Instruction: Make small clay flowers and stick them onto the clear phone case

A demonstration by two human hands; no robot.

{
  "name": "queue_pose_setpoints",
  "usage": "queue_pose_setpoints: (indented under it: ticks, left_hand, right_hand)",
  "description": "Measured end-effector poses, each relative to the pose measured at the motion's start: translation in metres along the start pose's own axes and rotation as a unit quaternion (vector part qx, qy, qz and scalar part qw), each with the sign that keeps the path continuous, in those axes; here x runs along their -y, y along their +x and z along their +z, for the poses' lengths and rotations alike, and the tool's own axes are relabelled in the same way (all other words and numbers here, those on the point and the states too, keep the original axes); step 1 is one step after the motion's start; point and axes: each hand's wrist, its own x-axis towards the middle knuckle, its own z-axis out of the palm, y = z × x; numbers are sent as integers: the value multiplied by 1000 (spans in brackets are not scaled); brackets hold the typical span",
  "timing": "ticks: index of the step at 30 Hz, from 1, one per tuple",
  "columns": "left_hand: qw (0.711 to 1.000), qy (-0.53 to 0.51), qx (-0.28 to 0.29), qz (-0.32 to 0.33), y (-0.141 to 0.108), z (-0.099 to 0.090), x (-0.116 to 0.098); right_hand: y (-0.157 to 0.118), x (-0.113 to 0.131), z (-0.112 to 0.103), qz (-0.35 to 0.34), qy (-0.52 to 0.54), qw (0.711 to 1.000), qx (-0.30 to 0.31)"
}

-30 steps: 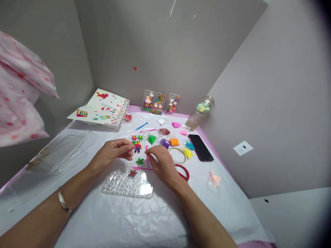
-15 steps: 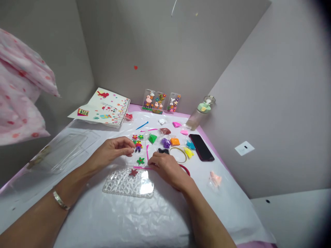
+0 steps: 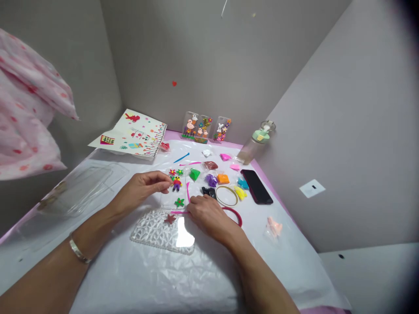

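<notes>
My left hand (image 3: 149, 185) is closed, thumb and forefinger pinched beside a small clay figure (image 3: 176, 184) in red and purple; anything between the fingertips is too small to make out. The figure lies on a clear phone case (image 3: 170, 201) with red and green clay flowers (image 3: 179, 202). My right hand (image 3: 207, 216) rests low with curled fingers at the end of a thin pink modelling tool (image 3: 180, 213); its fingertips are hidden, so a grip on the tool cannot be confirmed. Nearer me lies a textured clear case (image 3: 157, 233) with a brown clay star (image 3: 170, 219).
Bagged clay lumps, among them green (image 3: 194, 174), purple (image 3: 211, 180) and orange (image 3: 223, 179), lie beyond my right hand. A gold bangle (image 3: 226, 196), red bangle (image 3: 240, 218), phone (image 3: 257, 186) and bottle (image 3: 253, 146) stand rightward. Decorated cases (image 3: 223, 128) lean on the wall.
The view has shifted slightly, so most objects appear a little further right. Both hands stay in nearly the same places, with the right fingers still by the pink tool.
</notes>
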Motion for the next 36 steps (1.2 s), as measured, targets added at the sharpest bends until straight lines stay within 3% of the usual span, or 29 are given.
queue_pose_setpoints:
  ticks: [4, 7, 9, 11, 13, 21, 36]
  left_hand:
    - [1000, -24, -13, -3, 0, -1, 0]
    - [999, -30, -17, 2, -1, -1, -3]
    - [999, -29, -19, 9, -1, -2, -4]
    - [999, -26, -23, 18, -1, -2, -5]
    - [999, -21, -24, 26, 0, -3, -5]
    - [999, -8, -12, 32, -1, -2, -4]
    - [999, -2, 6, 38, -1, -3, -2]
  right_hand:
    - [-6, 0, -11, 53, 193, 977, -76]
    - [-6, 4, -13, 68, 413, 898, -137]
    - [-3, 9, -11, 66, 509, 846, -143]
    - [1, 14, -6, 72, 545, 824, -141]
    - [4, 19, -2, 81, 541, 825, -145]
    - [8, 23, 3, 67, 444, 883, -138]
    - [9, 24, 7, 51, 382, 916, -110]
